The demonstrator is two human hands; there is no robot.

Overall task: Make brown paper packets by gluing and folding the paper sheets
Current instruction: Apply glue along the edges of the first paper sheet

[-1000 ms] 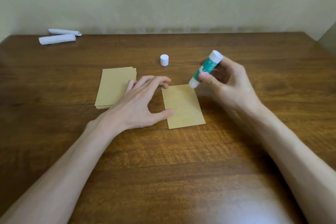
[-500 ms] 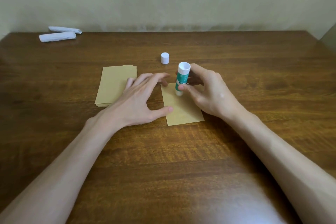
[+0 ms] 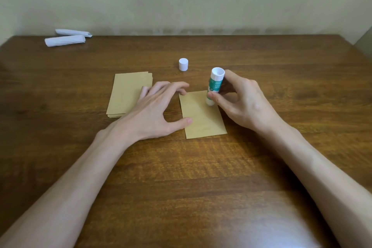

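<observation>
A single brown paper sheet [image 3: 201, 117] lies flat on the wooden table [image 3: 181, 177]. My left hand [image 3: 157, 113] is spread beside it, the thumb tip and a fingertip pressing on its left edge. My right hand [image 3: 241, 103] grips a green and white glue stick [image 3: 215, 84], held nearly upright with its lower end on the sheet near the far right corner. The stick's white cap [image 3: 183, 64] stands on the table behind the sheet. A stack of brown sheets [image 3: 128, 94] lies to the left, partly under my left fingers.
Two white rolled paper pieces [image 3: 65, 40] lie at the far left of the table by the wall. The table's right edge shows at the far right corner.
My right hand has brought the glue stick from the sheet's far right corner onto the sheet, then shifted it slightly right and stood it more upright. My left hand stays put.
</observation>
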